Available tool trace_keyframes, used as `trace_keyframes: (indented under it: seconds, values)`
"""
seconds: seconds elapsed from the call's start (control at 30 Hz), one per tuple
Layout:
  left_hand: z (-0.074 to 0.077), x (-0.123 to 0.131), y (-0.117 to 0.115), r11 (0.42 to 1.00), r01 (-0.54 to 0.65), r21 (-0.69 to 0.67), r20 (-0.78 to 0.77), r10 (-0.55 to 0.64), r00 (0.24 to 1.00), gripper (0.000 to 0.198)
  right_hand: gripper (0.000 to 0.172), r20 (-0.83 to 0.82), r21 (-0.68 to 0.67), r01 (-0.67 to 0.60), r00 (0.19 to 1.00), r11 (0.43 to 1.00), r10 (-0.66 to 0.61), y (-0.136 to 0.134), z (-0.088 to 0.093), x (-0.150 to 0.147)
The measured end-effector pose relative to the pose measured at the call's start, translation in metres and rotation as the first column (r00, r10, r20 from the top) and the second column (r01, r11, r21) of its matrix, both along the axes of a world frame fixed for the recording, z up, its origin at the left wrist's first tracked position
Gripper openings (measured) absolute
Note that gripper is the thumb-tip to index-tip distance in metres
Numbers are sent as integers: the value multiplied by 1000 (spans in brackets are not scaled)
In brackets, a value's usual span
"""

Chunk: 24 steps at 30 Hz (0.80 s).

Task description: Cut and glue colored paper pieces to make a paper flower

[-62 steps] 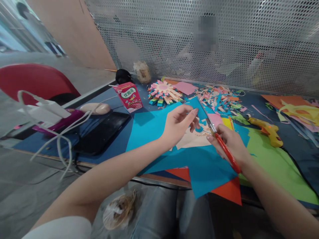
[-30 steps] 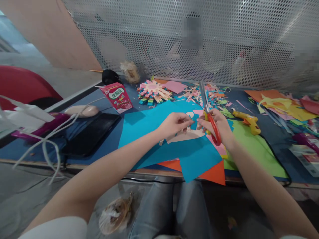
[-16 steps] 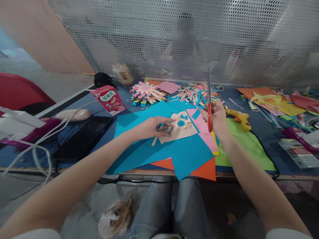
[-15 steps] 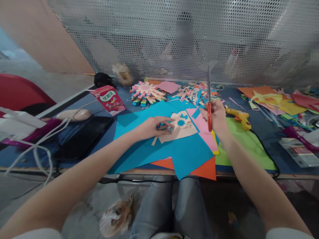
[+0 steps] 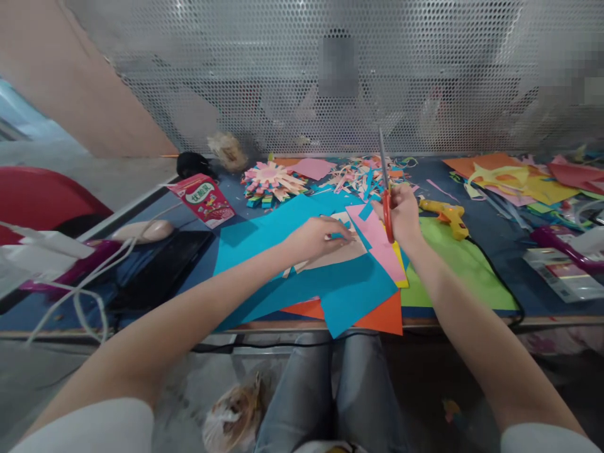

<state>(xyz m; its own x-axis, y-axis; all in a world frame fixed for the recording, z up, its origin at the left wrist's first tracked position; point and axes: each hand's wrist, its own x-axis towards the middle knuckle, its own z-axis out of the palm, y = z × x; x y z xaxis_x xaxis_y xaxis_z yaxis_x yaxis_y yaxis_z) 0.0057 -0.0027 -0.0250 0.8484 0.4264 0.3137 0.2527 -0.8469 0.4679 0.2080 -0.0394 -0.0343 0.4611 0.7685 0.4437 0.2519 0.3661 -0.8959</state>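
My right hand (image 5: 404,211) grips a pair of scissors (image 5: 387,207) with red handles, its blades pointing up and away from me. Beneath my left hand (image 5: 317,240) lies a cream sheet of paper (image 5: 330,255). The left fingers curl together over the sheet at its far right part; whatever they pinch is too small to make out. A hole in the sheet is mostly covered by that hand. Under it spreads a large blue sheet (image 5: 264,296), with a pink sheet (image 5: 377,236) to the right.
Behind are a fringed paper flower (image 5: 271,180) and heaped paper scraps (image 5: 365,179). A yellow glue gun (image 5: 446,216) rests by a green sheet (image 5: 460,270). To the left stand a pink drink carton (image 5: 205,201) and a dark phone-like slab (image 5: 163,267). A perforated metal panel (image 5: 264,63) closes the back.
My left hand has slid right across the cream sheet and now covers most of its hole. The scissors stay in my right hand, tilted slightly more. The view has shifted a little.
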Motion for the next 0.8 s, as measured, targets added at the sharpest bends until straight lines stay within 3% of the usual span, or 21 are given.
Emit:
trace_keyframes:
  seconds: [0.13,0.43,0.7,0.8]
  values:
    - [-14,15,4,993,83,86,-21,-82,996,13,44,-21,21,32,999,999,-32,2,-2,3]
    - [-14,15,-5,984,-12,179,-11,14,1000,13,46,-52,54,29,998,998,-27,6,-5,0]
    - [-21,9,0,897,148,417,-60,-136,989,26,46,-37,63,27,999,998,-24,6,-5,0]
    - [-19,7,0,890,131,437,-52,-121,991,29,45,-4,43,3,1000,999,-3,6,-6,2]
